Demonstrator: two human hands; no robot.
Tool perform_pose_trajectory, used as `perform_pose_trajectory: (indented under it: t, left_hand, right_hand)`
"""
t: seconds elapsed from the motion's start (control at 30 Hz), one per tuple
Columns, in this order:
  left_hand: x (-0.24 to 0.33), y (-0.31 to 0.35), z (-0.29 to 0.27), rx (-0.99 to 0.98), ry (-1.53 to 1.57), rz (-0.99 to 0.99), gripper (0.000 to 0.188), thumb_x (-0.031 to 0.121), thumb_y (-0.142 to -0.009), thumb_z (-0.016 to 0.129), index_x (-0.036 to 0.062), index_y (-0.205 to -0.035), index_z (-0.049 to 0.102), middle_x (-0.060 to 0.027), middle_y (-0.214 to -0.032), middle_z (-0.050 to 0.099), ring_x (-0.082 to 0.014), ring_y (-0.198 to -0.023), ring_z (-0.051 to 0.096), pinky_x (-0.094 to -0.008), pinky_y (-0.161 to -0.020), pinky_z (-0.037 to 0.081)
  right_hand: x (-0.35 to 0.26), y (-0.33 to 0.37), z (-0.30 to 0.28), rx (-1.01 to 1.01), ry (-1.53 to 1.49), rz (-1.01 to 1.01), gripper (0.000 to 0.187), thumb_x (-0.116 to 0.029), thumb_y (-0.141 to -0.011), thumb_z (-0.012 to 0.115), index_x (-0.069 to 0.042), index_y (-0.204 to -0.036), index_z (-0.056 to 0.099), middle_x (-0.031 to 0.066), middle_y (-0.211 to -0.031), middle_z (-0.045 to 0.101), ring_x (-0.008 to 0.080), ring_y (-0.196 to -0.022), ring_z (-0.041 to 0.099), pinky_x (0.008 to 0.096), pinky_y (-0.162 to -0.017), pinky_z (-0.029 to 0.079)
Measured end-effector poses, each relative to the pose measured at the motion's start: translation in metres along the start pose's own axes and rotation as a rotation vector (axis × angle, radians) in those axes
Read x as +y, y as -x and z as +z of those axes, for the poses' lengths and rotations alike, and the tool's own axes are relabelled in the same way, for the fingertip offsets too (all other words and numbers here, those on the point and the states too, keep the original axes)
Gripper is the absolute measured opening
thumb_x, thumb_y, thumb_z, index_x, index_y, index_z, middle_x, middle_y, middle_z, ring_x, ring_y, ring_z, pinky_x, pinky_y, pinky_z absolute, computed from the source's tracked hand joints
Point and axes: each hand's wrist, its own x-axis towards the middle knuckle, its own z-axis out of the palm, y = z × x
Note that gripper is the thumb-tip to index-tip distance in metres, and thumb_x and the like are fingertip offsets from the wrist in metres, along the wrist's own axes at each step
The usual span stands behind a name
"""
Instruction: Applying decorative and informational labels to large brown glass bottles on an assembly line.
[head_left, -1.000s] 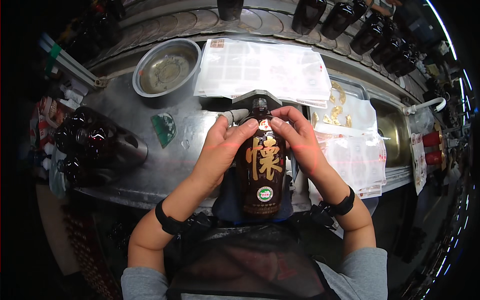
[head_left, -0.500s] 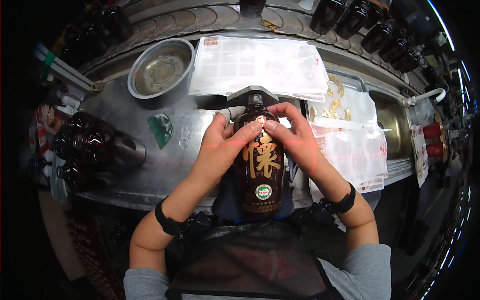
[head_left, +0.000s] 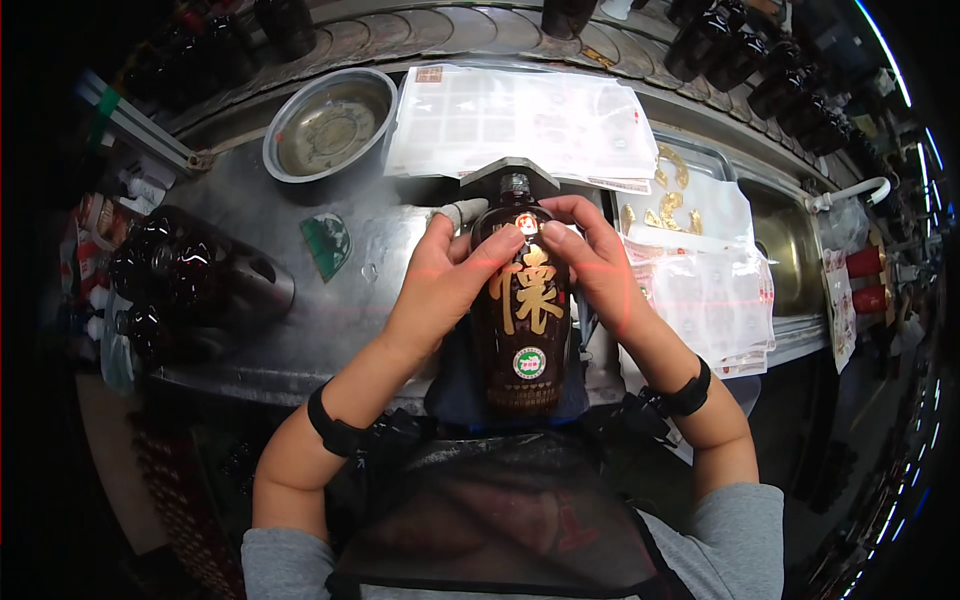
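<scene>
A dark brown glass bottle lies tilted back in front of me, neck pointing away, on a dark blue pad. It bears large gold lettering, a small red-and-white emblem on the shoulder and a round green-and-white label low down. My left hand holds the left shoulder, its thumb beside the emblem; a pale cover wraps one fingertip. From the right, my right hand grips the other shoulder, thumb just right of the emblem. An angular metal rest shows behind the neck.
Left of me are several dark bottles and a green scraper-like piece. Beyond lie a metal bowl and white transfer sheets. Gold decals, more sheets and a sink are at right. A slatted conveyor carries bottles behind.
Both thumbs have slid apart, uncovering more of the red emblem. The bottle sits slightly higher in view. Bottles on the conveyor have shifted to the right.
</scene>
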Motion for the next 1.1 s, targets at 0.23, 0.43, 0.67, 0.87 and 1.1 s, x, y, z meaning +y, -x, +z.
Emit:
perform_pose_trajectory:
  t: [0.23, 0.43, 0.67, 0.87, 1.1]
  left_hand:
    - [-0.012, 0.015, -0.017, -0.04, -0.025, -0.032, 0.058, 0.008, -0.093, 0.069, -0.0023, -0.138, 0.035, -0.0199, -0.122, 0.064, -0.021, -0.11, 0.064, -0.031, -0.094, 0.052]
    - [-0.026, 0.016, -0.02, -0.04, -0.063, 0.114, 0.05, 0.012, -0.095, 0.061, 0.0018, -0.14, 0.042, -0.0113, -0.12, 0.063, -0.0155, -0.106, 0.061, -0.0295, -0.094, 0.048]
    - [-0.026, 0.029, -0.001, -0.084, -0.095, 0.112, 0.043, 0.016, -0.095, 0.063, 0.002, -0.134, 0.048, -0.0117, -0.12, 0.061, -0.0195, -0.104, 0.062, -0.0306, -0.087, 0.051]
    - [-0.013, 0.037, 0.011, -0.059, -0.219, 0.082, 0.057, 0.007, -0.091, 0.068, -0.0002, -0.142, 0.042, -0.0133, -0.125, 0.06, -0.0193, -0.105, 0.062, -0.0289, -0.086, 0.051]
    - [-0.01, 0.039, 0.016, -0.05, -0.225, 0.08, 0.057, 0.008, -0.092, 0.068, -0.0007, -0.142, 0.042, -0.0134, -0.127, 0.059, -0.0198, -0.107, 0.061, -0.0292, -0.087, 0.05]
  right_hand:
    - [0.022, 0.029, 0.003, -0.002, -0.024, 0.049, 0.06, -0.032, -0.092, 0.072, -0.006, -0.139, 0.046, 0.0133, -0.117, 0.061, 0.0182, -0.101, 0.066, 0.0302, -0.085, 0.054]
    - [0.033, 0.028, -0.002, -0.01, 0.114, -0.073, 0.075, -0.05, -0.089, 0.07, -0.007, -0.144, 0.042, 0.0149, -0.115, 0.061, 0.0222, -0.107, 0.059, 0.0342, -0.091, 0.047]
    - [0.031, 0.051, -0.018, -0.016, 0.073, -0.085, 0.084, -0.055, -0.088, 0.069, -0.003, -0.146, 0.039, 0.0159, -0.113, 0.061, 0.0255, -0.107, 0.058, 0.0348, -0.093, 0.046]
    - [0.033, 0.054, -0.018, -0.056, 0.091, -0.168, 0.087, -0.054, -0.086, 0.071, -0.002, -0.147, 0.036, 0.0182, -0.116, 0.058, 0.0276, -0.108, 0.058, 0.0364, -0.092, 0.046]
    - [0.039, 0.052, -0.013, -0.038, 0.084, -0.19, 0.087, -0.054, -0.087, 0.071, -0.001, -0.146, 0.036, 0.0195, -0.115, 0.058, 0.0288, -0.108, 0.058, 0.0372, -0.092, 0.046]
